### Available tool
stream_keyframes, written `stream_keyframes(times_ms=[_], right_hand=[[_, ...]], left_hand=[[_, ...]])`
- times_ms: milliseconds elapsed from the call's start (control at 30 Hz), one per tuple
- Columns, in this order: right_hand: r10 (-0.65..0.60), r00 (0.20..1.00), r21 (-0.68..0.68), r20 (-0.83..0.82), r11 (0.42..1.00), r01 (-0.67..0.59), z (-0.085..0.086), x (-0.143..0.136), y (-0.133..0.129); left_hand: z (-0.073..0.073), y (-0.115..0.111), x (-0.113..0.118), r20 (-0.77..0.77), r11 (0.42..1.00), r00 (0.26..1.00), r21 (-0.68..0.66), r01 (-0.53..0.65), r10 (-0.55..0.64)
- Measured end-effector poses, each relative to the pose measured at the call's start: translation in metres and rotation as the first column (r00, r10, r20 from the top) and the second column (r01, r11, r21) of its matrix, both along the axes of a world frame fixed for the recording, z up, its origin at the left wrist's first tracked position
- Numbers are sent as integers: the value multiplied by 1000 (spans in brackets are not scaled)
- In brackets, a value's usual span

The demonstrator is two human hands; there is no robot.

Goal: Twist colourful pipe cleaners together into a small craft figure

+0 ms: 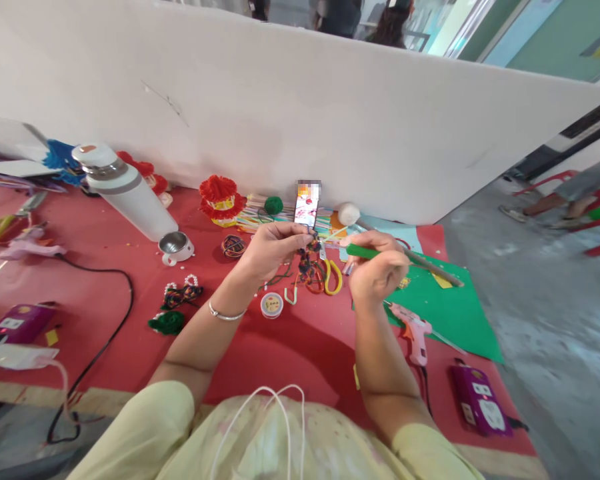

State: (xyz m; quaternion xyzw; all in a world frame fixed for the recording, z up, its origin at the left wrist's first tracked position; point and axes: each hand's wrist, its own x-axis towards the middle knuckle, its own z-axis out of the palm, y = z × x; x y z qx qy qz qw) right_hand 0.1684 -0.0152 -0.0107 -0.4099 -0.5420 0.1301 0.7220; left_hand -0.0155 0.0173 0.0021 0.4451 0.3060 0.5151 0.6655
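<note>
My left hand is closed, pinching a piece of dark multicoloured yarn work that hangs below its fingertips. A green-handled tool is held in my right hand, its thin end directed left towards the yarn. Yellow-handled scissors lie just beneath the hands. Behind the yarn, a phone leans upright against the white partition with its screen lit. A small round tin stands on the red table below my left hand.
On the left stand a white bottle and a metal-lined cup, near yarn bows. To the right are a pink glue gun, green sheet and purple power strip. A white partition rises behind.
</note>
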Motion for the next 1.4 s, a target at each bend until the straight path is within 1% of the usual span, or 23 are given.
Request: stream_keyframes(times_ms=[133, 267, 500, 767, 1033, 1100, 1200, 1333, 1400], right_hand=[[41, 996, 61, 78, 997, -46, -2, -2, 2], [60, 993, 63, 106, 996, -67, -3, -3, 3], [41, 991, 53, 125, 997, -48, -4, -2, 1], [48, 991, 74, 122, 996, -58, -4, -1, 3], [41, 985, 79, 165, 995, -55, -9, 1, 4], [35, 979, 98, 201, 994, -55, -9, 3, 5], [23, 949, 145, 316, 987, -72, -8, 5, 5], [78, 871, 169, 486, 969, -181, -1, 2, 4], [75, 830, 159, 553, 968, -193, 1, -2, 4]], left_hand=[[1, -1, -1, 5, 1000, 1000, -13, -5, 5], [0, -1, -2, 8, 1000, 1000, 0, 3, -3], [0, -1, -3, -18, 1000, 1000, -4, -20, 20], [1, 0, -3, 0, 1000, 1000, -9, -16, 16], [1, 0, -2, -6, 999, 1000, -31, -27, 27], [0, 0, -2, 0, 999, 1000, -30, -21, 21], [-2, 1, -2, 14, 1000, 1000, -12, -26, 27], [1, 2, -4, 42, 998, 998, 4, -55, 55], [3, 1, -4, 57, 998, 997, 2, -58, 57]])
